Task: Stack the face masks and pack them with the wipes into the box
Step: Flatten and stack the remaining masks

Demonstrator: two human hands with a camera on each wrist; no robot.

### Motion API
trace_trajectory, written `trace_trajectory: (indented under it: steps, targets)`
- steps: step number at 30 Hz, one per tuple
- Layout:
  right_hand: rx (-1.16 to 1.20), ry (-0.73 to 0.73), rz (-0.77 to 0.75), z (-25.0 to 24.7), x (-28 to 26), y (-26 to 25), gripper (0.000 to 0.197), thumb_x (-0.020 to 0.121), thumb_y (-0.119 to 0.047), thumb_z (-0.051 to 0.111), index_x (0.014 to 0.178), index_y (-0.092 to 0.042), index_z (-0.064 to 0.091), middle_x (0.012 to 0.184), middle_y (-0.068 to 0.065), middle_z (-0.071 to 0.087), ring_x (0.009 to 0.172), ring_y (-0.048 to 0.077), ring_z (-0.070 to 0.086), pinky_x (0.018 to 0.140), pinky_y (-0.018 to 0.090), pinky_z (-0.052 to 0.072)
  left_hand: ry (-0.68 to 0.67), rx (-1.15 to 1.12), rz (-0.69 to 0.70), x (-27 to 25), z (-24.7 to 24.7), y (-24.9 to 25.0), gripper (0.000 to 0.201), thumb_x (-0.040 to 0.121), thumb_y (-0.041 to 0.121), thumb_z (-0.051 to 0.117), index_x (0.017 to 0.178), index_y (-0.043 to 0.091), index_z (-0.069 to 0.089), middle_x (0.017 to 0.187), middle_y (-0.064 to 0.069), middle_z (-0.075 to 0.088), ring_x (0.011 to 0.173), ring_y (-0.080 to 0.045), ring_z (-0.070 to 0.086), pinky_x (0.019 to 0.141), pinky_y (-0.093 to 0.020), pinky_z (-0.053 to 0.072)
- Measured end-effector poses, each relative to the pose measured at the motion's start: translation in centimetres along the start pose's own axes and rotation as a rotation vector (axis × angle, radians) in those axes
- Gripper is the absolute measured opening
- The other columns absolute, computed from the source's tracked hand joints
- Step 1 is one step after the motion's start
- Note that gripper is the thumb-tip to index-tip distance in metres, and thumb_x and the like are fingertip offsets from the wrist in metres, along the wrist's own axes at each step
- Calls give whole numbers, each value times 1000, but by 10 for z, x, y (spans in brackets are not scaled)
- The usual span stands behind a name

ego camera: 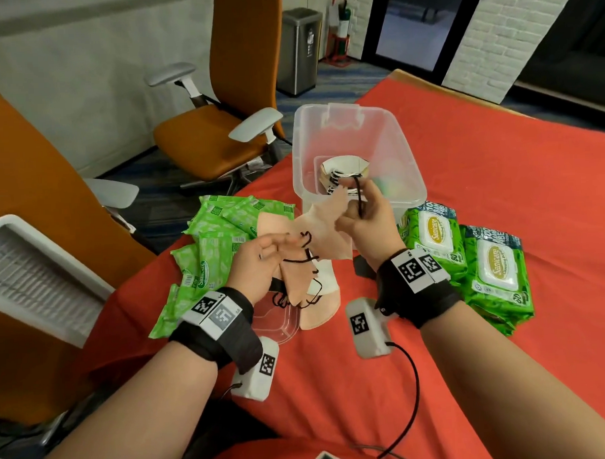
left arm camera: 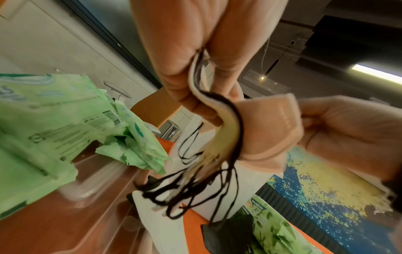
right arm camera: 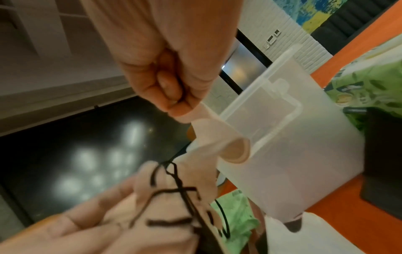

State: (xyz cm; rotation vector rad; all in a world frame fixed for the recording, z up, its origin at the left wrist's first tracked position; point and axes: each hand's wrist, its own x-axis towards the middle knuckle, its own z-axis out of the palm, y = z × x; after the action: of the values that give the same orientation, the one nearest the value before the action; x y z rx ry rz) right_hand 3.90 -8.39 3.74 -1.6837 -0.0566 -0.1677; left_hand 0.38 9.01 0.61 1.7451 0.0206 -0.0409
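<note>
Above the red table my left hand (ego camera: 274,251) grips a bunch of peach face masks (left arm camera: 219,123) whose black ear loops (left arm camera: 195,189) dangle in a tangle. My right hand (ego camera: 355,200) pinches one peach mask (ego camera: 325,228) by its corner together with a black loop, holding it between the bunch and the clear plastic box (ego camera: 408,163). The same pinch (right arm camera: 174,92) shows in the right wrist view, with the mask (right arm camera: 213,141) hanging in front of the box (right arm camera: 293,146). More masks (ego camera: 343,173) lie inside the box. Other peach and white masks (ego camera: 322,297) lie on the table under my left hand.
Small green wipes packs (ego camera: 209,253) are heaped on the left, and large green wipes packs (ego camera: 480,264) stand in two stacks on the right. A clear lid (ego camera: 280,328) lies under the loose masks. Orange office chairs (ego camera: 222,122) stand beyond the table's left edge.
</note>
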Motion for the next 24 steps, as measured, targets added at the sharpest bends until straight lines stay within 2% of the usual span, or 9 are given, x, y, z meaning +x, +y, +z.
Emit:
trace_trajectory:
  steps: [4, 7, 10, 11, 14, 16, 19, 22, 24]
  targets:
    - [173, -288, -66, 9, -9, -23, 58, 63, 17, 47, 106, -20, 54, 46, -16, 23, 46, 9, 18, 55, 27, 31, 38, -2, -116, 9, 4, -6, 31, 87, -11, 43, 90, 6, 68, 100, -6, 69, 105, -15, 61, 91, -22, 45]
    - [127, -465, -35, 12, -15, -31, 43, 66, 12, 50, 103, -9, 55, 42, -16, 40, 41, 6, 26, 52, 29, 32, 57, -142, -184, 12, 6, -2, 24, 91, 5, 47, 80, 3, 69, 84, -9, 72, 85, -17, 64, 80, -30, 44]
    - [-14, -632, 52, 15, -20, -28, 15, 78, 3, 58, 93, 6, 56, 53, -10, 57, 42, -3, 47, 49, 14, 38, 10, -367, -168, 9, 8, 9, 31, 91, 31, 52, 85, 8, 72, 86, -16, 71, 80, -23, 66, 76, -31, 51]
    - [-74, -653, 94, 16, -21, -25, 25, 76, -9, 59, 90, 12, 57, 58, 0, 57, 45, -2, 49, 49, 11, 38, 3, -387, -132, 7, 8, 12, 29, 90, 32, 54, 81, 10, 70, 81, -14, 70, 75, -20, 65, 72, -29, 52]
    - [-303, -701, 137, 16, -20, -13, 31, 70, -22, 49, 84, 2, 62, 69, 11, 59, 52, 5, 51, 57, 17, 44, 7, -355, -67, 3, 9, 18, 6, 81, 16, 65, 80, 10, 66, 65, -1, 68, 61, -10, 63, 60, -18, 50]
    - [-338, -729, 140, 13, -20, -12, 23, 68, -21, 47, 76, -6, 62, 72, 16, 61, 53, 7, 52, 59, 18, 44, 56, -297, -56, 3, 9, 16, 13, 81, -1, 64, 86, 10, 66, 62, 12, 70, 62, 1, 65, 60, -13, 51]
    - [-210, -570, 158, 10, -19, -19, 33, 70, -21, 43, 72, 5, 63, 66, 15, 61, 54, 11, 52, 55, 16, 40, 95, -252, -51, 1, 2, 12, 17, 82, -7, 62, 93, 4, 67, 63, 15, 70, 66, 3, 66, 68, -13, 53]
    - [-36, -155, 178, 8, -12, -18, 28, 82, -29, 44, 67, -13, 62, 66, -2, 64, 65, 15, 50, 57, 19, 39, 93, -264, -32, -4, -3, 12, 19, 82, -10, 59, 97, 1, 65, 61, 18, 69, 64, 6, 64, 63, -10, 51]
    - [-9, -47, 204, 8, -8, -15, 25, 92, -28, 42, 73, -21, 57, 75, -5, 59, 67, 9, 50, 58, 14, 40, 65, -272, -18, -7, -6, 15, 20, 82, -10, 59, 98, 1, 64, 64, 20, 69, 67, 8, 64, 64, -8, 50]
